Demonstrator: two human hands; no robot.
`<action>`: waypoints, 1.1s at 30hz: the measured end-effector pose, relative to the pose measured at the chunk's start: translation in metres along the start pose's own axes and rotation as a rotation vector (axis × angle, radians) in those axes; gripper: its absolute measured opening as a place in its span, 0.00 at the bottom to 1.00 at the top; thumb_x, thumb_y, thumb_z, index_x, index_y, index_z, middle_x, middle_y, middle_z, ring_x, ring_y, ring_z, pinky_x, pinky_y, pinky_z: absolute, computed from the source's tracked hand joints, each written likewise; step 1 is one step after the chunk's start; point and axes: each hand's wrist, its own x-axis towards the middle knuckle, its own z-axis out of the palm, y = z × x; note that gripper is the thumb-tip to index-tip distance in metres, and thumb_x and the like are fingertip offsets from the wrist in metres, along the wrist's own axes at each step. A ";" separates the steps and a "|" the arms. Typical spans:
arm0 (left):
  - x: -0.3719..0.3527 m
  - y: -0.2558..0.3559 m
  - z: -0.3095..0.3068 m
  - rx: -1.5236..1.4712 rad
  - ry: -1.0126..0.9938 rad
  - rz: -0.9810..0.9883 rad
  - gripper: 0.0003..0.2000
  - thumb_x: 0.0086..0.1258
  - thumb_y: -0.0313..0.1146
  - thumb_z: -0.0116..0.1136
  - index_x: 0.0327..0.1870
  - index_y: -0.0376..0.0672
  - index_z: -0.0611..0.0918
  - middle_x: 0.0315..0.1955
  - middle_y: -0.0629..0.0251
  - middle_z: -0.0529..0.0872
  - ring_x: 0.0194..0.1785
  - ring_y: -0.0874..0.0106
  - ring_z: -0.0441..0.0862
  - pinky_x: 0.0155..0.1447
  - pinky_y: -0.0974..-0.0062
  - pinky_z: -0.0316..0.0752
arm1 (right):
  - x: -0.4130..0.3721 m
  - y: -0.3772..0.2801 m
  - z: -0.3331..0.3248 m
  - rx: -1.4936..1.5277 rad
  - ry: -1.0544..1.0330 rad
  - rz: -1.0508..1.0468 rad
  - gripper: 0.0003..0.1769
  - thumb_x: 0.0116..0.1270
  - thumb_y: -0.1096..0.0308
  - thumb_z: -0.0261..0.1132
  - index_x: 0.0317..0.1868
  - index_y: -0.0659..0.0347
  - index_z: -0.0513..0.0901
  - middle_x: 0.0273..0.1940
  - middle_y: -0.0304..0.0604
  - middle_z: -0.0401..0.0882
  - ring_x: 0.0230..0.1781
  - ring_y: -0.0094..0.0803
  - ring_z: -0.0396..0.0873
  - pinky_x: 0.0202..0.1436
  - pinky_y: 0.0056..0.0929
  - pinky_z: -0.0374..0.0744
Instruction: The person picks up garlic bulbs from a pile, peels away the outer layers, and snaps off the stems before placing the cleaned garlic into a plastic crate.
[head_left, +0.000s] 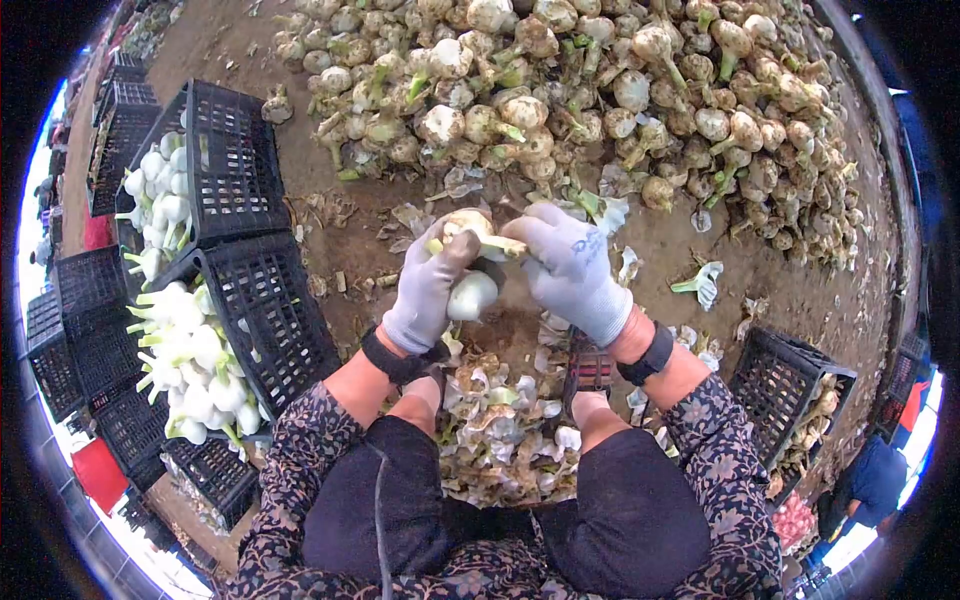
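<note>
My left hand (425, 290), in a pale work glove, is closed around two garlic bulbs. The upper garlic bulb (466, 222) is brownish, with its cut stem (500, 246) pointing right. Beneath it, a clean white garlic bulb (472, 296) shows under my fingers. My right hand (575, 265), gloved the same way, has its thumb and fingers pinched at the end of that stem. The glove hides part of what its fingers hold. Both hands are close together above the dirt floor, between my knees.
A large heap of unpeeled garlic (580, 90) lies ahead. Black crates on the left hold white garlic (195, 365). Peeled skins (500, 430) cover the ground between my feet. Another black crate (785, 395) stands at right, with a person (868, 480) beyond it.
</note>
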 end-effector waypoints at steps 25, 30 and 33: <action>-0.010 0.000 -0.004 0.073 -0.329 -0.401 0.20 0.66 0.41 0.62 0.53 0.35 0.79 0.43 0.64 0.85 0.42 0.78 0.82 0.46 0.80 0.78 | -0.013 0.041 -0.047 -0.044 -0.484 0.137 0.22 0.58 0.66 0.65 0.56 0.54 0.82 0.44 0.48 0.84 0.45 0.41 0.83 0.51 0.35 0.79; -0.012 0.004 0.001 0.260 -0.327 -0.327 0.20 0.66 0.45 0.64 0.49 0.37 0.82 0.37 0.70 0.84 0.38 0.82 0.78 0.42 0.82 0.75 | -0.022 0.006 -0.026 0.160 -0.242 0.076 0.12 0.61 0.63 0.66 0.44 0.55 0.85 0.36 0.45 0.82 0.38 0.42 0.82 0.40 0.36 0.80; -0.013 0.001 0.000 0.303 -0.334 -0.374 0.17 0.67 0.43 0.63 0.45 0.37 0.83 0.36 0.71 0.83 0.37 0.83 0.77 0.42 0.81 0.74 | -0.020 0.003 -0.025 0.045 -0.292 -0.002 0.07 0.61 0.62 0.65 0.37 0.54 0.84 0.32 0.42 0.80 0.33 0.43 0.82 0.34 0.39 0.79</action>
